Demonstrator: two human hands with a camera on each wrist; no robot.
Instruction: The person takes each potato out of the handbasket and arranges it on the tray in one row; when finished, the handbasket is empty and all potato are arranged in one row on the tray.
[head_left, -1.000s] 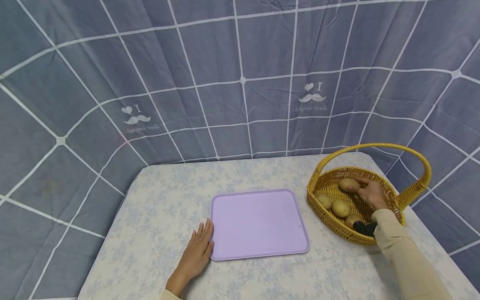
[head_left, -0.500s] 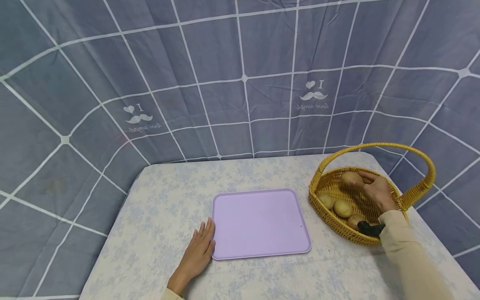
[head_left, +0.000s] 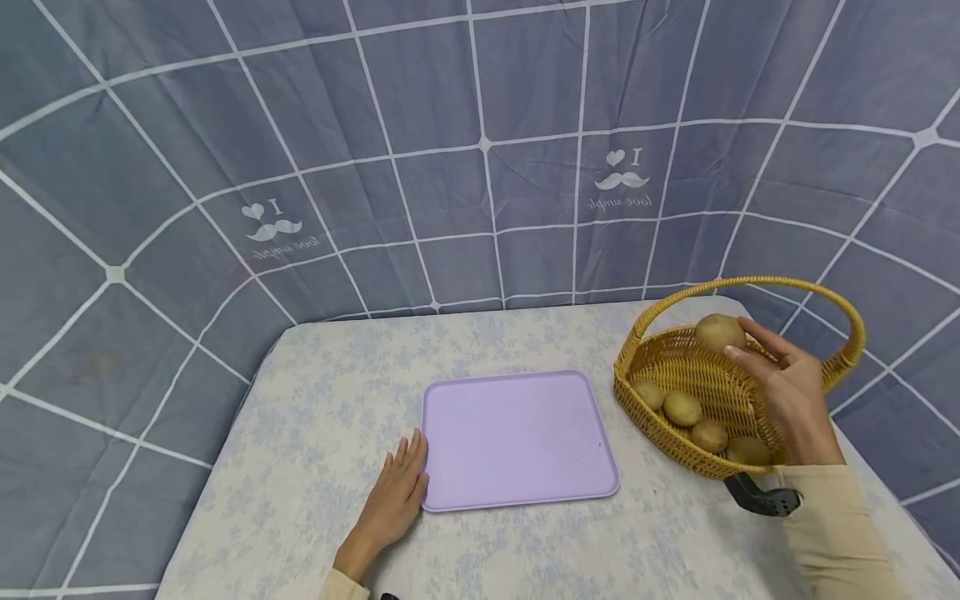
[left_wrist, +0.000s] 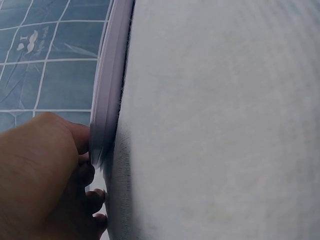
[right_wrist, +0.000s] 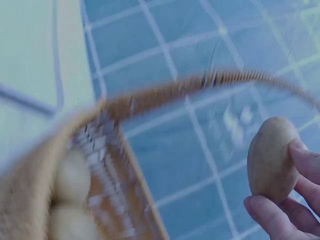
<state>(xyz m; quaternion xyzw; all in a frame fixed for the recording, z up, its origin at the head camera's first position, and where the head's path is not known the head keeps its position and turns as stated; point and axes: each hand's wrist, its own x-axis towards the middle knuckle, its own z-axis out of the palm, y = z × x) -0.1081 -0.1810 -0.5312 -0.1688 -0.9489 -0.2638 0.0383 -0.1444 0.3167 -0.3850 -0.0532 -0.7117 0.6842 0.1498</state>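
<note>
Head view shows your right hand (head_left: 797,387) closed on a tan potato (head_left: 720,333), thumb and fingers pinching it from its right side. The right wrist view agrees: your digits press the potato from two sides, and it is held up with the curtain behind it. Just below your grip lies the wicker basket (head_left: 678,367), so the potato is raised over its far part. The basket's handle (head_left: 750,280) arches above the potato, and your hand covers part of its right end. Nearer to you than the grip, and lower, four more potatoes (head_left: 682,408) lie in a row along the basket's near left wall; the one closest to your sleeve (head_left: 832,521) looks darker. A black device (head_left: 761,497) sits at that cuff. Well to the left of the grip, a lilac tray (head_left: 517,437) rests flat on the floral tablecloth (head_left: 315,417). At the tray's far side from the grip, your left hand (head_left: 393,496) lies on the cloth with its fingers straight, touching the tray's left edge and grasping nothing. Beyond the grip and behind the table hangs a blue-grey curtain (head_left: 420,200) with white lines.
</note>
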